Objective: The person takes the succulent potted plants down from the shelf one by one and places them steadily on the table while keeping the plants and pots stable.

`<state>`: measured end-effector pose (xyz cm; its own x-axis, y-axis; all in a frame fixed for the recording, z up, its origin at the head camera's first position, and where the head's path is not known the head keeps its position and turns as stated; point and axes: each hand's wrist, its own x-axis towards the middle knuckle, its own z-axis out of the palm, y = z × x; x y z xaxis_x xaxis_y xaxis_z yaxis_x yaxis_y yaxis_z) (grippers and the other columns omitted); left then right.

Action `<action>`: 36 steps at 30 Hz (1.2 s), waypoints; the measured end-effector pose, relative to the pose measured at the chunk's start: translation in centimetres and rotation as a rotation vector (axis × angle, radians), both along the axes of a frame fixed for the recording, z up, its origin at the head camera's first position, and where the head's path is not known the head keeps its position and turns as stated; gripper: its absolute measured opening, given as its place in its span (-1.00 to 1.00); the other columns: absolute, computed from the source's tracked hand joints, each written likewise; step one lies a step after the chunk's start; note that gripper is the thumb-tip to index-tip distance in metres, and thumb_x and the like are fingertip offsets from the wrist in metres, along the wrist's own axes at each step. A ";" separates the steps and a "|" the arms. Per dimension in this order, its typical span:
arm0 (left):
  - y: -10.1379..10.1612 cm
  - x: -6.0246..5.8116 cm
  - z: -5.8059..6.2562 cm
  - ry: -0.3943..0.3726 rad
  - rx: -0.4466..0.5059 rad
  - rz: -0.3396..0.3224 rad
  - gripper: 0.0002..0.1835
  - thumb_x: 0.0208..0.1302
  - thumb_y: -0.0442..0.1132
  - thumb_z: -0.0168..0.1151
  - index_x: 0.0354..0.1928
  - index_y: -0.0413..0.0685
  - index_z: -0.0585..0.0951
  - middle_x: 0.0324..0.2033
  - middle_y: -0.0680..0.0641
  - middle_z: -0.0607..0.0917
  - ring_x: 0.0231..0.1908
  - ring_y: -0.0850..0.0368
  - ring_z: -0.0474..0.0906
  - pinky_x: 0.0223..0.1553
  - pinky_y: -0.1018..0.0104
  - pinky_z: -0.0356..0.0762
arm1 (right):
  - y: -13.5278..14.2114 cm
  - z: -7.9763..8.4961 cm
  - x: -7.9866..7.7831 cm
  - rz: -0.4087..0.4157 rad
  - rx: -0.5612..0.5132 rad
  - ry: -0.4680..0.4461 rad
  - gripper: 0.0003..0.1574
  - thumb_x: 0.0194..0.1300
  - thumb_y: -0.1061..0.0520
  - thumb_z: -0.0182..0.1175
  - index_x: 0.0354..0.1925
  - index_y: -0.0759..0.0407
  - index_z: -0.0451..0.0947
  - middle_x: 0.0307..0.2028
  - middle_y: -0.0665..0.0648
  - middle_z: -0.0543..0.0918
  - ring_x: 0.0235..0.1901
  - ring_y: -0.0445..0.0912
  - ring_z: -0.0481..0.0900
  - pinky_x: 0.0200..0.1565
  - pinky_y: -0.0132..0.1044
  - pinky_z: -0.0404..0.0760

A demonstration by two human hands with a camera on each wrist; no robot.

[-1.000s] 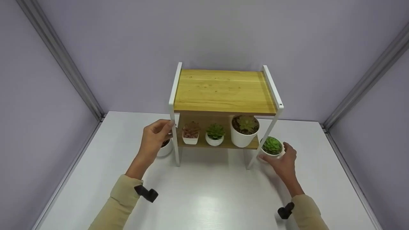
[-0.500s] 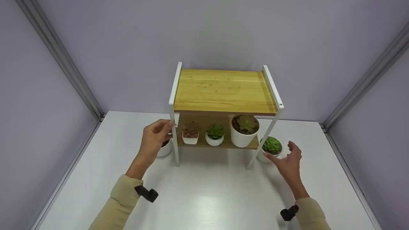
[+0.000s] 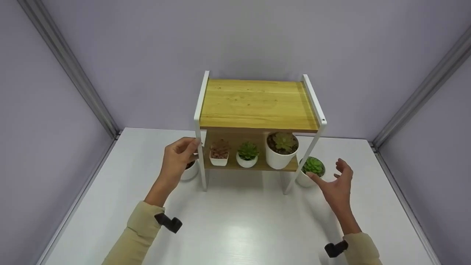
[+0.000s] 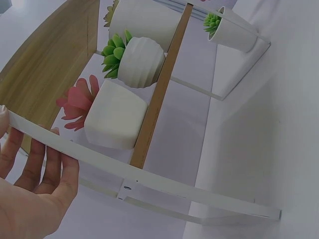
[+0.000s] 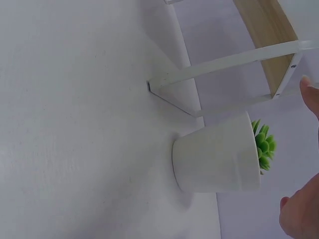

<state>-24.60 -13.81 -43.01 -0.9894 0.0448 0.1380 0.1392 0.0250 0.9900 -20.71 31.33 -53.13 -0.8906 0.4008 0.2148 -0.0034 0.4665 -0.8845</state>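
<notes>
My left hand [image 3: 174,158] grips the left front leg [image 4: 94,157] of a small two-tier wooden shelf [image 3: 257,106] with a white frame, thumb on one side and fingers curled behind. Just right of the shelf, a green succulent [image 3: 313,166] in a white pot [image 5: 217,154] stands upright on the table. My right hand [image 3: 336,191] is spread beside that pot, apart from it, thumb and fingers wide with nothing between them. On the lower tier sit a reddish succulent [image 4: 79,103] in a square pot, a green one [image 3: 248,151] in a round ribbed pot, and a larger potted succulent [image 3: 282,151].
Another white pot [image 3: 189,172] with dark soil stands left of the shelf, partly hidden by my left hand. The white table [image 3: 235,224] backs onto a pale wall [image 3: 257,36], with side panels and metal posts at left and right.
My right hand has let go of the green succulent's pot and drawn back to the right, its fingers spreading. My left hand keeps its hold on the shelf leg.
</notes>
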 end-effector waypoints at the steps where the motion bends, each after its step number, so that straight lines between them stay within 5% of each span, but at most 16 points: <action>1: 0.0 0.0 0.0 0.000 0.003 0.002 -0.69 0.50 -0.02 0.31 -0.01 -0.13 0.74 -0.06 -0.07 0.76 -0.01 0.09 0.75 0.09 0.27 0.77 | -0.1 0.1 0.1 0.002 0.009 0.008 0.35 0.17 -0.08 0.61 0.60 0.28 0.00 0.53 0.37 0.19 0.52 0.21 0.20 0.50 0.16 0.33; 15: 0.1 0.0 0.0 -0.006 0.012 0.003 -0.71 0.51 -0.04 0.30 -0.04 -0.13 0.74 -0.10 0.01 0.77 0.05 -0.08 0.74 0.10 0.26 0.77 | -1.2 1.5 0.9 0.020 0.024 0.084 0.30 0.13 0.06 0.64 0.58 0.27 0.06 0.46 0.30 0.30 0.42 0.13 0.33 0.37 -0.06 0.40; 20: 0.1 0.0 0.0 -0.001 0.003 0.006 -0.72 0.51 -0.04 0.30 -0.04 -0.12 0.74 -0.11 0.02 0.77 0.01 0.03 0.74 0.11 0.28 0.76 | -1.7 2.1 1.2 0.032 -0.002 0.104 0.29 0.12 0.08 0.64 0.58 0.26 0.08 0.44 0.29 0.32 0.41 0.13 0.35 0.37 -0.14 0.41; 31: 0.0 0.1 -0.1 0.000 -0.013 0.010 -0.71 0.52 -0.03 0.29 0.00 -0.09 0.74 -0.07 0.01 0.77 0.03 0.04 0.74 0.11 0.28 0.76 | -2.9 3.5 1.8 0.056 -0.063 0.153 0.25 0.10 0.21 0.63 0.56 0.24 0.12 0.39 0.26 0.39 0.35 0.02 0.41 0.22 -0.67 0.43; 36: 0.0 0.1 -0.1 0.005 -0.009 0.008 -0.70 0.53 -0.03 0.28 0.01 -0.12 0.74 -0.05 -0.03 0.76 0.07 -0.05 0.74 0.14 0.26 0.76 | -3.6 4.0 2.1 0.067 -0.098 0.171 0.22 0.10 0.25 0.62 0.55 0.25 0.14 0.37 0.25 0.42 0.34 -0.02 0.42 0.24 -0.67 0.45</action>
<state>-24.48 -13.77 -43.13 -0.9891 0.0382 0.1424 0.1437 0.0347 0.9890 -18.61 27.74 -49.10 -0.8697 0.3685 0.3285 -0.1859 0.3721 -0.9094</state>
